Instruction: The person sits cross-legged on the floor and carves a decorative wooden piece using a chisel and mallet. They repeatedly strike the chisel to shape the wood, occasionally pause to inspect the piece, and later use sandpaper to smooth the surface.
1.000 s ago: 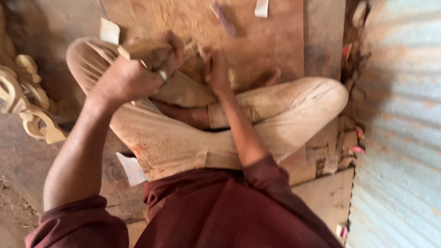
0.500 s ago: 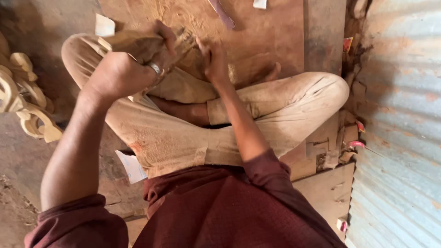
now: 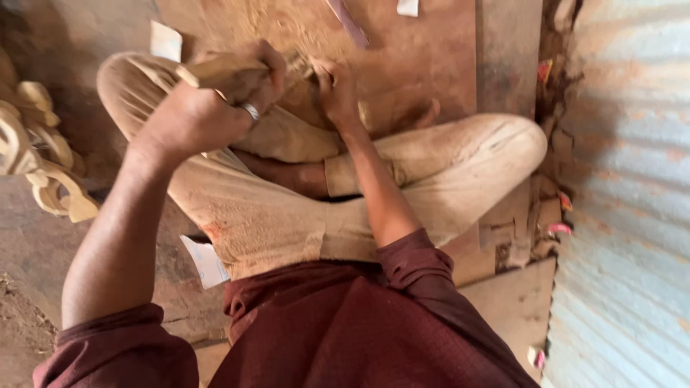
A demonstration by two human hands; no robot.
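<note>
So I was sitting cross-legged on the floor, and my left hand (image 3: 198, 115) was wrapped tight around a pale wooden mallet (image 3: 215, 70), fist fully closed on it, ring showing on one finger. The mallet's head poked out to the left of my knuckles, up above my left knee. My right hand (image 3: 336, 90) was curled around a thin chisel-like tool (image 3: 305, 66); most of it was buried in my fingers, so I couldn't tell exactly how it sat in there, only that my fingers were closed on it. Both hands were close together, over the flat wooden board (image 3: 402, 65) lying on the ground in front of my shins, dusted with sawdust. Beige trousers (image 3: 287, 223), pretty grubby, and my bare foot (image 3: 284, 172) tucked under my right forearm. Off to my left sat a stack of pale carved wooden pieces (image 3: 36, 158) with curvy cutouts. Corrugated metal sheet (image 3: 625, 179) ran along my right. A couple of white paper scraps (image 3: 165, 42) lay near my knee.
</note>
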